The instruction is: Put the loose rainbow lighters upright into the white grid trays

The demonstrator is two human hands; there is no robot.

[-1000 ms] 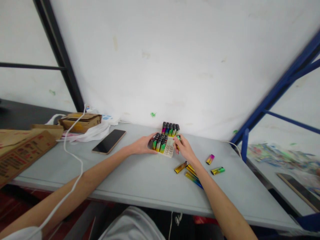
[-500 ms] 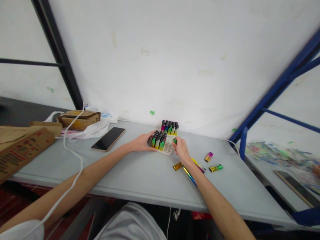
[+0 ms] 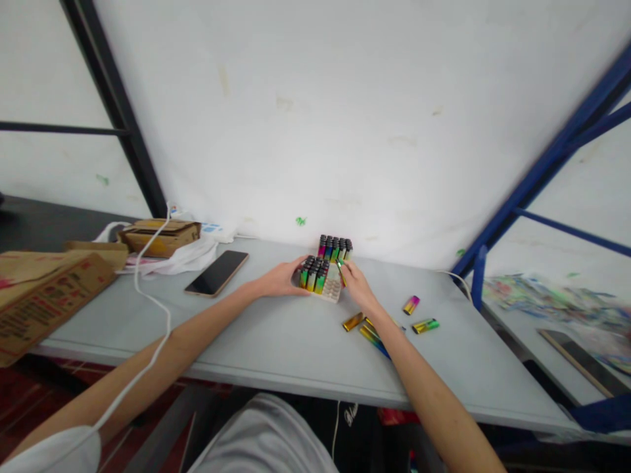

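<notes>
A white tray (image 3: 332,290) with rows of round cells stands on the table, its left part filled with upright lighters (image 3: 312,275) in green, yellow and silver with black tops. Around the left side of this tray and its lighters, my left hand (image 3: 282,280) is closed. My right hand (image 3: 355,281) pinches a single green lighter (image 3: 340,263), held tilted above the tray's bare cells. Behind stands a second block of upright lighters (image 3: 335,247), near the wall. Loose lighters lie to the right, among them a gold one (image 3: 353,321), a pink-and-yellow one (image 3: 411,304) and a green-and-gold one (image 3: 425,326).
A phone (image 3: 217,273) lies left of my left hand. Further left are cardboard boxes (image 3: 59,289) and white plastic bags (image 3: 185,257). A white cable (image 3: 166,322) hangs across my left forearm. Blue frame bars (image 3: 530,190) rise at the right, with another phone (image 3: 584,361) beyond.
My right hand has turned, so the lighter in it now shows at a slant over the tray. My left hand keeps its place on the tray; the view has shifted slightly.
</notes>
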